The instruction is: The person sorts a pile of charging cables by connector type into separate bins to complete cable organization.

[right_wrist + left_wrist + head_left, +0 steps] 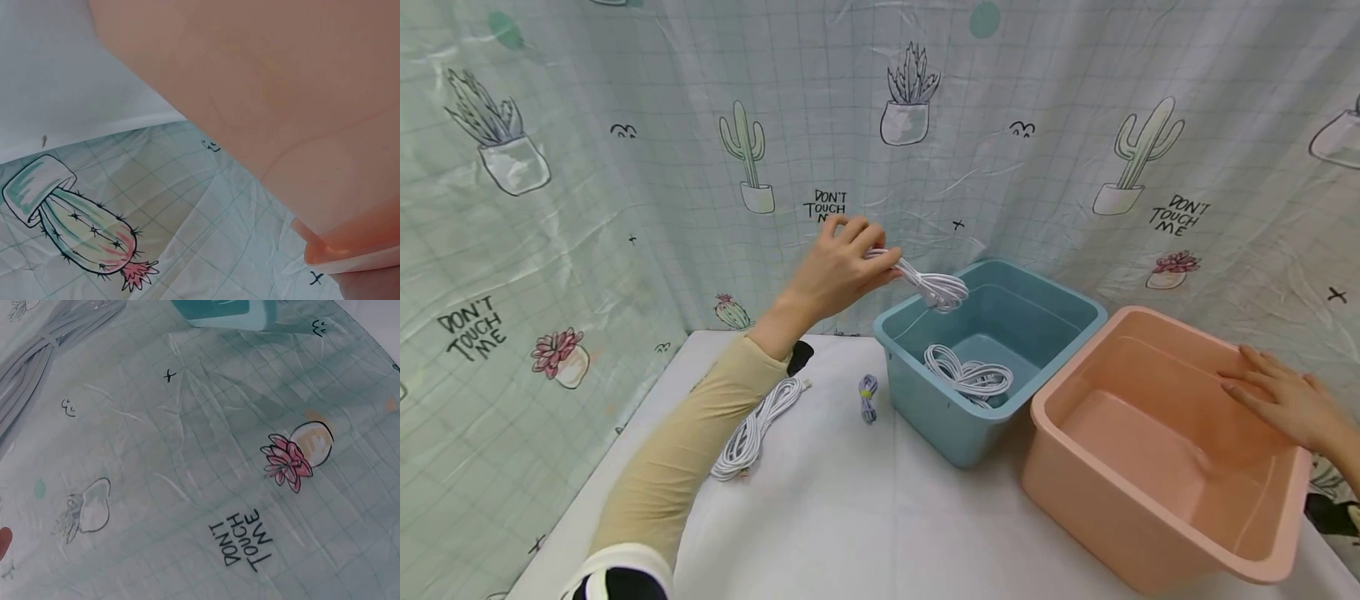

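My left hand (842, 265) pinches a bundled white cable (945, 290) over the left rim of the blue bin (917, 392). In the left wrist view the same cable (25, 378) crosses the upper left corner, tied round its middle. Inside the blue bin lies another coiled white cable (973, 379). My right hand (1285, 398) rests over the far right rim of the orange bin (1097, 508), its fingers extended inside. Most of that hand is hidden in the right wrist view, where the bin's wall (262, 94) fills the upper right.
On the white table (820, 517), a long white cable bundle (756, 429) lies at the left, partly under my left forearm. A small greyish-purple cable (868, 398) with a yellow tie lies beside the blue bin. A cactus-print curtain (820, 125) hangs behind.
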`<state>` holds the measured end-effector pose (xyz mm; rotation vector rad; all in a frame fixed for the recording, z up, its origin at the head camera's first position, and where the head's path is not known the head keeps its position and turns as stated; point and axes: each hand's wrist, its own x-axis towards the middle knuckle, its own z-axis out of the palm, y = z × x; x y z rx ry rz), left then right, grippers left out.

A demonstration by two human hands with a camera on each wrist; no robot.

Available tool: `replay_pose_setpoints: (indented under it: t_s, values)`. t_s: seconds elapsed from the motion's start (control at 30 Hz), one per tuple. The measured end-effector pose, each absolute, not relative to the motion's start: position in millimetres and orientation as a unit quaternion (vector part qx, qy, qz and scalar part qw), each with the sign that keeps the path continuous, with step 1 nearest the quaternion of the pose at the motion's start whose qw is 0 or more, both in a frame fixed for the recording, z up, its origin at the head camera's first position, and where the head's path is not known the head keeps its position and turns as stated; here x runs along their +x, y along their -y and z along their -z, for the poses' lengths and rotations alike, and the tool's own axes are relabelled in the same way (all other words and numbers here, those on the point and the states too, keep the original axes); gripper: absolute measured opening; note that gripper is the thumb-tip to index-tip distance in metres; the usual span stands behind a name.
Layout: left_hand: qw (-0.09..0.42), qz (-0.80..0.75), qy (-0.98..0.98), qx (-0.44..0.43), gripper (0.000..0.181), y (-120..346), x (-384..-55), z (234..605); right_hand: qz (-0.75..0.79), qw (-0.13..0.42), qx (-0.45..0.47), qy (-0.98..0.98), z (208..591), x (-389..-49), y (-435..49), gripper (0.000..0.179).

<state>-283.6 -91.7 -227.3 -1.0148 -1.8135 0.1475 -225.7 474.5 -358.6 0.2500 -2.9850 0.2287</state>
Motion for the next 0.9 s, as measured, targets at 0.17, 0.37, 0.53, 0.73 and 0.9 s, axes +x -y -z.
replay_pose_setpoints:
  t_s: [0.17,0.37,0.53,0.73,0.9]
  values:
    - [0.497,-0.058,0.752,-0.429,0.017,77,-289,223,-0.070,0.067,0.087,0.991,358,-227,-476,0.051]
    - [0.471,-0.076,0.758,-0.444,0.016,61,-293,221,-0.068,0.060,0.083,0.992,357,-225,-475,0.052]
    - [0.441,-0.112,0.765,-0.456,0.015,49,-296,220,-0.065,0.056,0.080,0.993,354,-223,-473,0.052]
    - [0.409,-0.148,0.774,-0.460,0.016,33,-300,220,-0.062,0.058,0.080,0.993,354,-222,-473,0.052]
    - [0.391,-0.157,0.783,-0.458,0.017,21,-305,223,-0.059,0.059,0.082,0.993,355,-223,-474,0.052]
